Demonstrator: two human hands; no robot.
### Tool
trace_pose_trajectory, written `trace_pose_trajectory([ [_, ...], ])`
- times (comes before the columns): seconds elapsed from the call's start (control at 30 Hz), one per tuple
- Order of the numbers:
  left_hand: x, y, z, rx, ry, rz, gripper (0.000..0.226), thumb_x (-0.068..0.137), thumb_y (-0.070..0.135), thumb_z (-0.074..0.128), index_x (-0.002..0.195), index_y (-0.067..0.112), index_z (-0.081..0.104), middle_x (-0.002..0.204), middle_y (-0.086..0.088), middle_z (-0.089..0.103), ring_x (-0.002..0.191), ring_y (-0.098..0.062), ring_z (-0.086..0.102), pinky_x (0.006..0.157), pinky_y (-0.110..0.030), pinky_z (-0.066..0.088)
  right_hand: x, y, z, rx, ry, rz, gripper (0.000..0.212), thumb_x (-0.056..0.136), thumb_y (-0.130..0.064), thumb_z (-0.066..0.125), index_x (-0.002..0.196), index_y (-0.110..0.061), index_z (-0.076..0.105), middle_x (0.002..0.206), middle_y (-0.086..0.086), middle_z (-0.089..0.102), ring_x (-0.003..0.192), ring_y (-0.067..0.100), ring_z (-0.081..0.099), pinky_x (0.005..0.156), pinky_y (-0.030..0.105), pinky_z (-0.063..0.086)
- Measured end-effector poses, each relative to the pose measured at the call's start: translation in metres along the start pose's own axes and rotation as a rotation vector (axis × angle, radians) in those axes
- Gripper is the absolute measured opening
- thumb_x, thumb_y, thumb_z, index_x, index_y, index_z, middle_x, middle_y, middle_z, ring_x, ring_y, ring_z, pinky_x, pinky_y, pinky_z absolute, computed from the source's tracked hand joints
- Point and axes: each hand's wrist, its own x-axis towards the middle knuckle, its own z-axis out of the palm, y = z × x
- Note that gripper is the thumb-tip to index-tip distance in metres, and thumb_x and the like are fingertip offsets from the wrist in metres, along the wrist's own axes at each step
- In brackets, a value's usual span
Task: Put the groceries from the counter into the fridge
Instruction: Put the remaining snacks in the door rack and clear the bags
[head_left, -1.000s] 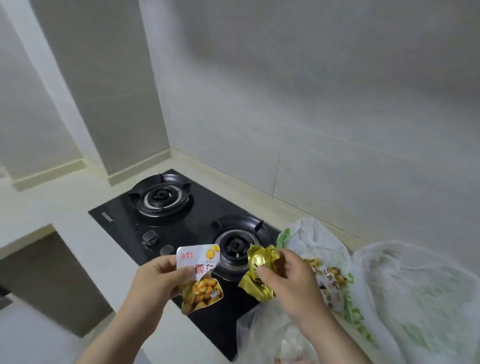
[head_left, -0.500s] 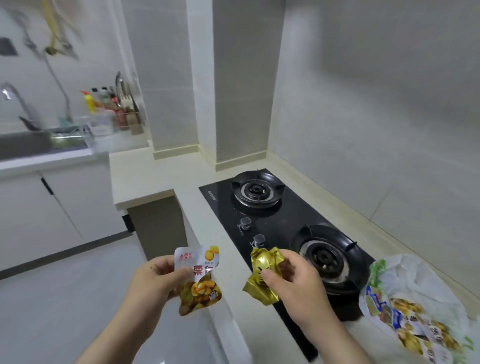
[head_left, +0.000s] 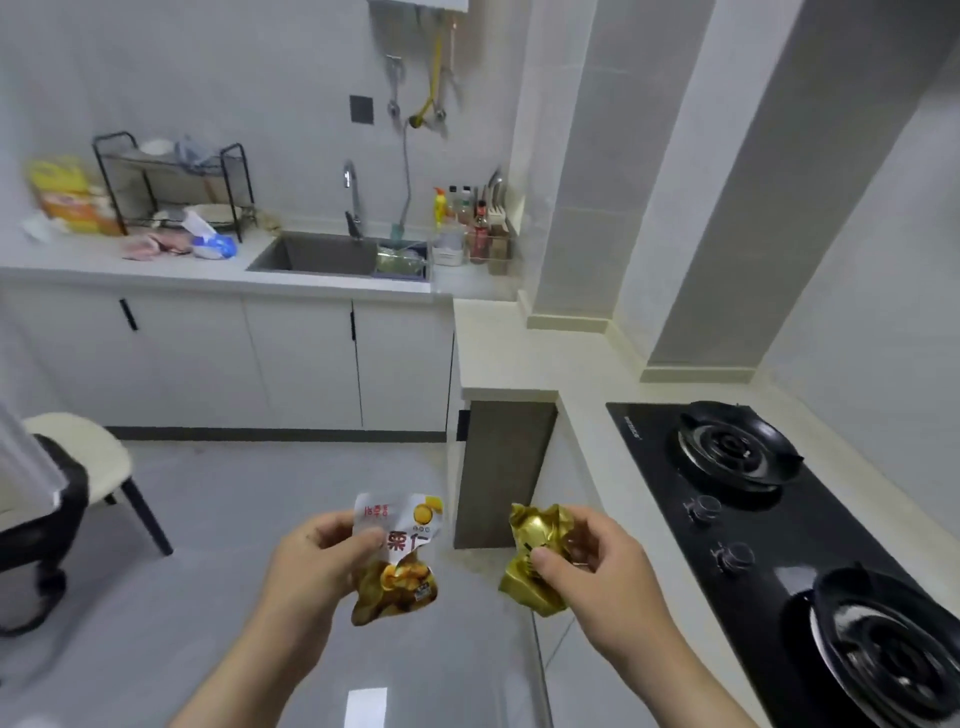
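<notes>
**Two packets, one per hand, held over the floor**

Two packets are up in the air, one in each hand. The left hand (head_left: 322, 561) pinches a white packet (head_left: 400, 561) by its left edge, with thumb on the printed front and fingers (head_left: 324, 525) curled behind. The packet's long axis runs up and down, white end up and yellow end hanging down, with the print facing the camera. The right hand (head_left: 597, 577) grips a crumpled gold packet (head_left: 535, 551), thumb on the front and fingers curled round its right side. It also stands roughly upright, its lower end leaning slightly left.

The packets sit side by side and apart, above the grey floor (head_left: 234, 519), just left of the bench (head_left: 587, 467). On the bench is one black hob (head_left: 779, 545) with two burners and two knobs. Across the room are one sink (head_left: 322, 254) and, at the left, one chair (head_left: 78, 452).
</notes>
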Motion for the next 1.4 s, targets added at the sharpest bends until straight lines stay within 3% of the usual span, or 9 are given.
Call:
trace_pose_trajectory([
  [0.13, -0.005, 0.014, -0.057, -0.046, 0.088, 0.066, 0.011, 0.089, 0.002, 0.063, 0.095, 0.003, 0.071, 0.084, -0.018, 0.074, 0.074, -0.031, 0.069, 0.064, -0.036, 0.053, 0.004, -0.034, 0.052, -0.021, -0.082, -0.069, 0.029, 0.082, -0.02, 0.078, 0.102, -0.034, 0.063, 0.095, -0.014, 0.067, 0.088, 0.002, 0.065, 0.066, 0.015, 0.053],
  [0.43, -0.025, 0.035, -0.175, -0.025, 0.33, 0.202, 0.01, 0.089, 0.009, 0.066, 0.094, 0.009, 0.074, 0.081, -0.012, 0.075, 0.077, -0.031, 0.072, 0.061, -0.033, 0.055, 0.007, -0.092, 0.158, -0.012, -0.226, -0.182, 0.034, 0.08, -0.021, 0.08, 0.102, -0.033, 0.057, 0.101, -0.01, 0.066, 0.093, 0.01, 0.065, 0.073, 0.022, 0.056],
  [0.77, -0.036, 0.059, -0.235, -0.05, 0.556, 0.318, 0.01, 0.087, 0.002, 0.066, 0.085, 0.007, 0.075, 0.074, -0.012, 0.074, 0.066, -0.021, 0.069, 0.052, -0.026, 0.054, 0.023, -0.136, 0.228, 0.047, -0.426, -0.268, 0.03, 0.08, -0.02, 0.079, 0.1, -0.03, 0.06, 0.097, -0.008, 0.068, 0.09, 0.01, 0.066, 0.067, 0.019, 0.054],
  [0.83, -0.038, 0.064, -0.245, -0.028, 0.628, 0.348, 0.016, 0.086, -0.001, 0.066, 0.077, 0.009, 0.075, 0.071, -0.011, 0.072, 0.065, -0.024, 0.067, 0.054, -0.034, 0.056, 0.031, -0.143, 0.245, 0.076, -0.476, -0.285, 0.029, 0.079, -0.018, 0.08, 0.099, -0.029, 0.063, 0.095, -0.007, 0.071, 0.09, 0.012, 0.068, 0.075, 0.027, 0.058],
  [0.9, -0.039, 0.069, -0.255, 0.027, 0.697, 0.386, 0.02, 0.085, -0.002, 0.067, 0.071, 0.011, 0.074, 0.073, -0.012, 0.068, 0.068, -0.029, 0.064, 0.064, -0.049, 0.058, 0.04, -0.149, 0.26, 0.098, -0.528, -0.302, 0.028, 0.078, -0.017, 0.081, 0.098, -0.028, 0.064, 0.093, -0.005, 0.072, 0.09, 0.015, 0.069, 0.079, 0.034, 0.06],
  [0.97, -0.043, 0.081, -0.265, 0.1, 0.781, 0.429, 0.02, 0.085, 0.001, 0.069, 0.072, 0.015, 0.074, 0.08, -0.008, 0.067, 0.077, -0.031, 0.065, 0.075, -0.054, 0.056, 0.048, -0.16, 0.278, 0.115, -0.593, -0.315, 0.03, 0.078, -0.018, 0.081, 0.099, -0.029, 0.064, 0.095, -0.005, 0.072, 0.091, 0.016, 0.069, 0.082, 0.037, 0.06],
  [1.13, -0.053, 0.12, -0.289, 0.325, 0.962, 0.555, 0.023, 0.086, 0.005, 0.069, 0.074, 0.024, 0.073, 0.091, 0.014, 0.066, 0.081, -0.003, 0.064, 0.072, -0.015, 0.051, 0.066, -0.188, 0.322, 0.18, -0.728, -0.382, 0.028, 0.078, -0.017, 0.081, 0.098, -0.029, 0.064, 0.091, -0.005, 0.073, 0.086, 0.014, 0.071, 0.081, 0.038, 0.06],
  [1.27, -0.066, 0.134, -0.297, 0.387, 1.092, 0.567, 0.02, 0.087, 0.007, 0.068, 0.084, 0.026, 0.071, 0.095, 0.024, 0.065, 0.089, 0.003, 0.061, 0.08, -0.019, 0.05, 0.067, -0.211, 0.348, 0.233, -0.845, -0.443, 0.028, 0.078, -0.01, 0.08, 0.095, -0.026, 0.066, 0.089, 0.0, 0.073, 0.084, 0.017, 0.071, 0.078, 0.038, 0.06],
  [1.4, -0.083, 0.142, -0.303, 0.398, 1.162, 0.563, 0.02, 0.088, 0.009, 0.067, 0.087, 0.029, 0.071, 0.09, 0.022, 0.068, 0.085, 0.002, 0.063, 0.075, -0.019, 0.048, 0.059, -0.235, 0.368, 0.275, -0.937, -0.51, 0.027, 0.078, -0.006, 0.079, 0.095, -0.023, 0.066, 0.088, 0.001, 0.073, 0.082, 0.019, 0.072, 0.077, 0.038, 0.06],
])
